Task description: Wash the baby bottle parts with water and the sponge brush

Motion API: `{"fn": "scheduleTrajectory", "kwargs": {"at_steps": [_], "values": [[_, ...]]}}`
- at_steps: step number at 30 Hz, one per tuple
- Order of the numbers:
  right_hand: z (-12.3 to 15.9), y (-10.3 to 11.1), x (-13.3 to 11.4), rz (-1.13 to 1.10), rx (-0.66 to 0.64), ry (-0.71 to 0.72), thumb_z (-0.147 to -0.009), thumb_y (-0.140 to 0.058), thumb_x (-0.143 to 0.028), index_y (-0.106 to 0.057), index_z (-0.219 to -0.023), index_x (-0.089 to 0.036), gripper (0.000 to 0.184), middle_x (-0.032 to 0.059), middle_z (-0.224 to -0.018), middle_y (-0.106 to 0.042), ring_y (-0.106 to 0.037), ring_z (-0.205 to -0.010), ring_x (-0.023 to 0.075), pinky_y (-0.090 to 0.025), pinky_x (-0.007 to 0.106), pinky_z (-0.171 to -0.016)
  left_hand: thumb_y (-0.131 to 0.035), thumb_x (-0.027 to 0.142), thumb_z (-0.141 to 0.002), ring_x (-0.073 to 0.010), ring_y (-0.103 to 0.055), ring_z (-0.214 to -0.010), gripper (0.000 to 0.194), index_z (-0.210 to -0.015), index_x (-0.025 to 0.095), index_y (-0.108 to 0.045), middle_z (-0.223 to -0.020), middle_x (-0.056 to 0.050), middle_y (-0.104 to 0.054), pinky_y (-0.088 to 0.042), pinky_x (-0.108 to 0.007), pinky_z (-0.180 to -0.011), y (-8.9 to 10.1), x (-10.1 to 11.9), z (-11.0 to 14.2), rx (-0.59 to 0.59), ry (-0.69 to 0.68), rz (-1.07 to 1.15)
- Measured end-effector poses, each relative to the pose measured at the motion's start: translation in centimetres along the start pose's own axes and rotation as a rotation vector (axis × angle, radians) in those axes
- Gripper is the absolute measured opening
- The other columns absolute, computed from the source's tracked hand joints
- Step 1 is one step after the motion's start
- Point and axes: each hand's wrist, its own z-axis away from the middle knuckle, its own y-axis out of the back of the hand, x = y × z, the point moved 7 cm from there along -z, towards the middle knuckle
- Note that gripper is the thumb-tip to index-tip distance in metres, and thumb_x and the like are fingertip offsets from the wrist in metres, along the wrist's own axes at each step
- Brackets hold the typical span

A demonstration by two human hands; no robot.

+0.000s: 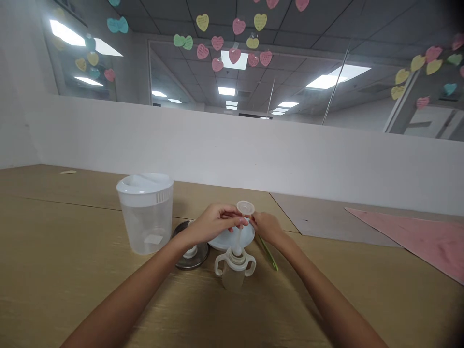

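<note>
A translucent bottle [233, 278] with two side handles stands upright on the table, its mouth uncovered. Above it is a pale piece with a round disc top [245, 208] and a narrow stem; the stem's lower end is at the bottle's mouth, and I cannot tell how deep it sits. My left hand [214, 223] has its thumb and fingers closed on the piece below the disc. On the other side, my right hand [267, 227] has its fingertips pinched against the same piece. Behind the bottle lies a pale bluish-white dish [217, 243], partly covered by my hands.
To the left stands a clear plastic container [145, 224] with a white lid. Beside it, a round metal dish [201, 258] bears small white parts. A thin green stick [268, 253] lies by my right hand. Pink cloth [424, 232] lies far right. A white wall [217, 150] rises behind.
</note>
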Motion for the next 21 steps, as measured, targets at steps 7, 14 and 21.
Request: {"fn": "scheduleTrajectory", "kwargs": {"at_steps": [7, 14, 21], "values": [[0.1, -0.1, -0.1, 0.005, -0.021, 0.019, -0.086, -0.04, -0.026, -0.062, -0.09, -0.015, 0.025, 0.0125, -0.087, -0.067, -0.063, -0.078, 0.0226, -0.035, 0.025, -0.057, -0.055, 0.03, -0.078, -0.013, -0.057, -0.073, 0.021, -0.085, 0.015, -0.068, -0.081, -0.003, -0.067, -0.042, -0.02, -0.064, -1.5, -0.1, 0.3, -0.192, -0.053, -0.292], [0.0, -0.4, -0.1, -0.004, -0.035, 0.017, -0.086, -0.04, -0.025, -0.061, -0.092, -0.015, 0.024, 0.0119, -0.089, -0.067, -0.062, -0.081, 0.0219, -0.036, 0.026, -0.059, -0.059, 0.022, -0.074, -0.0157, -0.059, -0.087, 0.017, -0.088, 0.019, -0.069, -0.097, -0.002, -0.067, -0.041, -0.02, -0.075, -1.8, -0.2, 0.7, -0.285, -0.123, -0.507], [0.0, -0.7, -0.1, -0.014, -0.033, 0.02, -0.085, -0.04, -0.023, -0.061, -0.093, -0.015, 0.023, 0.012, -0.09, -0.066, -0.061, -0.083, 0.0217, -0.036, 0.026, -0.061, -0.054, 0.01, -0.072, -0.0219, -0.058, -0.093, 0.024, -0.09, 0.019, -0.067, -0.099, -0.008, -0.066, -0.042, -0.029, -0.08, 2.6, -2.1, 0.8, -0.072, 0.101, -1.045]]}}
